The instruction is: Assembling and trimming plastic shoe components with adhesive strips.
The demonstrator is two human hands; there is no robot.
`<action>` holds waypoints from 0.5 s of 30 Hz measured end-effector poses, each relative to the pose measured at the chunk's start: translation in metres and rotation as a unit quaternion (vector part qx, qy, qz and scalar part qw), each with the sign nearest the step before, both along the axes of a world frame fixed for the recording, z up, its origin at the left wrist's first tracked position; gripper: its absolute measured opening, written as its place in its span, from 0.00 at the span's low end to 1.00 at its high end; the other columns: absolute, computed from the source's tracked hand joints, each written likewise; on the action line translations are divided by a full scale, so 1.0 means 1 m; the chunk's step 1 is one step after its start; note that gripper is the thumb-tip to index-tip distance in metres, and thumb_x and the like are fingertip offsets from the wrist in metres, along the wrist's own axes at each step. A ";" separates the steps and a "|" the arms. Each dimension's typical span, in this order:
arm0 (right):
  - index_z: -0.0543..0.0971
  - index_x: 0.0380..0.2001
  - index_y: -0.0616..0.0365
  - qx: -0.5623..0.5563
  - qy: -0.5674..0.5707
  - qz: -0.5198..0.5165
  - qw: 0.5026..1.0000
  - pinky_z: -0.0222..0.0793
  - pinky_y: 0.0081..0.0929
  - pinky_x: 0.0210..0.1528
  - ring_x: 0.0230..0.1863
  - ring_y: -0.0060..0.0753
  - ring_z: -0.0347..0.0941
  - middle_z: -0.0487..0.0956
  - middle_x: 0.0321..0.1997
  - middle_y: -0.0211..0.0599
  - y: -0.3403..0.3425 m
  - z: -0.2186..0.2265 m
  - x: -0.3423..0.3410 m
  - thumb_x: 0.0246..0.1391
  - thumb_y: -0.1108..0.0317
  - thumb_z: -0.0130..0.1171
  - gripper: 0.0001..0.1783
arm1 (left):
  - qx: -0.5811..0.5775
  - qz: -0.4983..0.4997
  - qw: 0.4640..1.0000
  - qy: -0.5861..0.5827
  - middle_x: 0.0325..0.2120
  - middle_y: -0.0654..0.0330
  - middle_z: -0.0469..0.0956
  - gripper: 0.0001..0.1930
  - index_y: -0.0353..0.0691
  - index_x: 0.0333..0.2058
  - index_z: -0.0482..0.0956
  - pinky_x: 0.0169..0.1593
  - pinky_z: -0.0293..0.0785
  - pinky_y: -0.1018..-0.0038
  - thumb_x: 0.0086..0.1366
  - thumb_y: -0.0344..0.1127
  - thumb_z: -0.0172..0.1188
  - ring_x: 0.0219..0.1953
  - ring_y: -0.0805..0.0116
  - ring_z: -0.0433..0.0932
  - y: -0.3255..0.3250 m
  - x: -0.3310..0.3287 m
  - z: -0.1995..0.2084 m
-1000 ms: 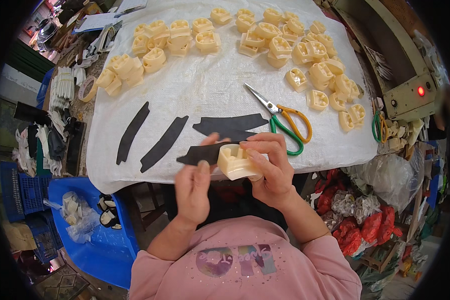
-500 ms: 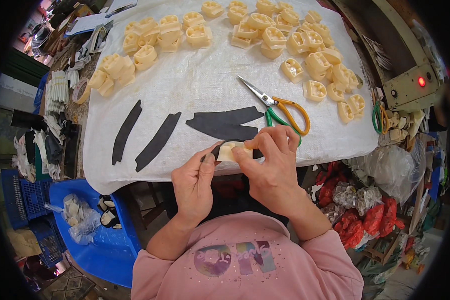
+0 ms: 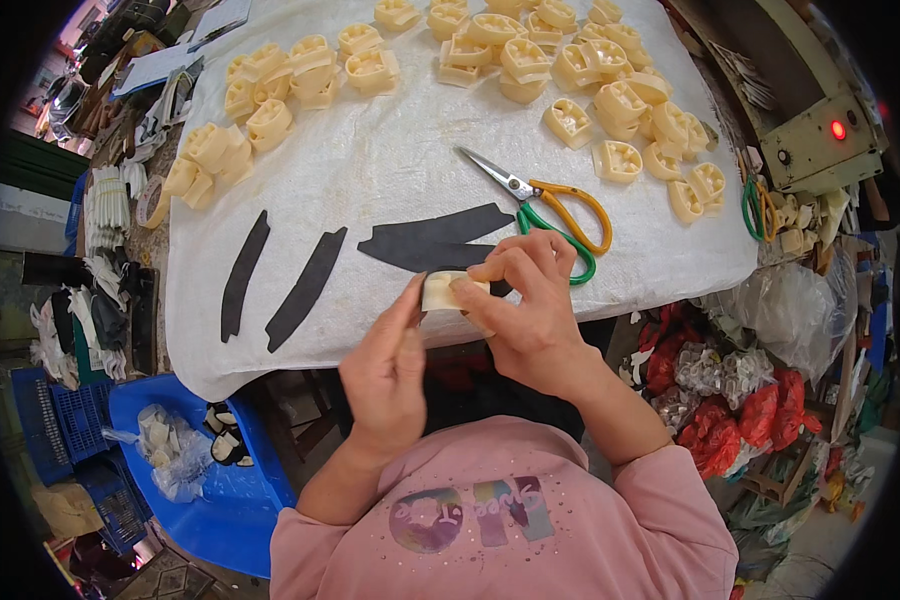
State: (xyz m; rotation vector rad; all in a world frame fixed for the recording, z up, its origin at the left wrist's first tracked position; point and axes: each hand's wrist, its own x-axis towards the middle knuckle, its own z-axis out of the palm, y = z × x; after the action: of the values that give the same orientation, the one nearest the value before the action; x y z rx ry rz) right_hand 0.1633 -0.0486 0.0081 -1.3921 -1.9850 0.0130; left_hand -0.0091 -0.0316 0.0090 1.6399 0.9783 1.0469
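Note:
A cream moulded piece (image 3: 442, 293) is held up at the table's near edge, a black strip (image 3: 499, 287) bent around its far side. My right hand (image 3: 532, 305) is closed on the piece, its thumb pressed against the near face. On the other side, my left hand (image 3: 385, 365) has its fingers together, pressing the strip to the piece's left side; its fingertips are partly hidden. Beyond the hands lie two overlapping black strips (image 3: 435, 228). Farther left rest two separate strips, one outer (image 3: 244, 278) and one inner (image 3: 306, 290). Scissors (image 3: 540, 190) with orange and green handles lie open beside them.
Several cream pieces (image 3: 372, 70) stand in clusters along the white cloth's (image 3: 370, 160) far half. A blue tub (image 3: 215, 505) with plastic bags sits low at left. Red and clear bags (image 3: 710, 445) lie low at right. A control box (image 3: 820, 155) with a red light stands at right.
My left hand has brought its fingers flat against the piece's left side, and the strip's left end has folded in with them. The whole scene has shifted slightly left in view.

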 end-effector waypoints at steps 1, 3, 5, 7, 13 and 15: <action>0.75 0.37 0.50 -0.003 0.028 0.017 0.999 0.49 0.43 0.47 0.41 0.40 0.63 0.67 0.34 0.33 0.000 -0.002 0.002 0.31 0.76 0.60 0.22 | 0.000 -0.001 1.000 0.001 0.46 0.47 0.73 0.16 0.25 0.50 0.70 0.50 0.72 0.69 0.67 0.29 0.46 0.47 0.62 0.74 0.001 -0.002 -0.001; 0.75 0.38 0.50 -0.005 0.065 0.026 0.998 0.49 0.42 0.47 0.41 0.40 0.63 0.67 0.33 0.33 0.001 -0.002 0.004 0.31 0.78 0.60 0.23 | -0.106 0.008 0.984 -0.144 0.46 0.48 0.73 0.15 0.26 0.48 0.72 0.52 0.72 0.67 0.65 0.27 0.49 0.47 0.61 0.74 0.004 -0.005 -0.007; 0.75 0.38 0.50 -0.006 0.101 0.039 0.994 0.48 0.40 0.48 0.41 0.39 0.62 0.67 0.33 0.32 0.000 -0.003 0.005 0.31 0.79 0.59 0.24 | -0.056 -0.007 0.992 -0.114 0.42 0.52 0.74 0.12 0.30 0.44 0.76 0.47 0.73 0.72 0.62 0.26 0.55 0.43 0.67 0.73 0.009 -0.005 -0.019; 0.75 0.39 0.51 -0.035 0.163 0.070 0.984 0.48 0.38 0.47 0.40 0.38 0.62 0.67 0.33 0.32 -0.002 -0.004 0.005 0.30 0.81 0.60 0.25 | -0.024 -0.014 0.987 -0.156 0.38 0.56 0.72 0.11 0.34 0.41 0.79 0.40 0.69 0.78 0.59 0.27 0.59 0.38 0.72 0.71 0.010 -0.003 -0.024; 0.75 0.40 0.54 -0.062 0.195 0.128 0.970 0.49 0.35 0.47 0.39 0.38 0.62 0.66 0.32 0.34 -0.003 0.002 0.006 0.30 0.81 0.58 0.26 | 0.048 -0.040 0.991 -0.123 0.31 0.61 0.71 0.09 0.34 0.36 0.79 0.32 0.65 0.81 0.56 0.29 0.63 0.30 0.75 0.68 0.018 -0.002 -0.016; 0.75 0.40 0.55 -0.071 0.194 0.134 0.969 0.49 0.35 0.47 0.39 0.39 0.62 0.66 0.31 0.35 -0.004 0.000 0.007 0.30 0.81 0.58 0.25 | 0.083 -0.053 0.990 -0.105 0.27 0.61 0.71 0.08 0.35 0.36 0.80 0.30 0.66 0.82 0.56 0.28 0.63 0.27 0.76 0.68 0.021 -0.001 -0.014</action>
State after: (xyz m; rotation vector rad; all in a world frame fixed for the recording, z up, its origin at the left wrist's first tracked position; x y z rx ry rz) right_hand 0.1705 -0.0521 0.0081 -1.0942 -1.8469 0.5205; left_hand -0.0101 -0.0108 -0.0050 1.6555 0.6728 1.2275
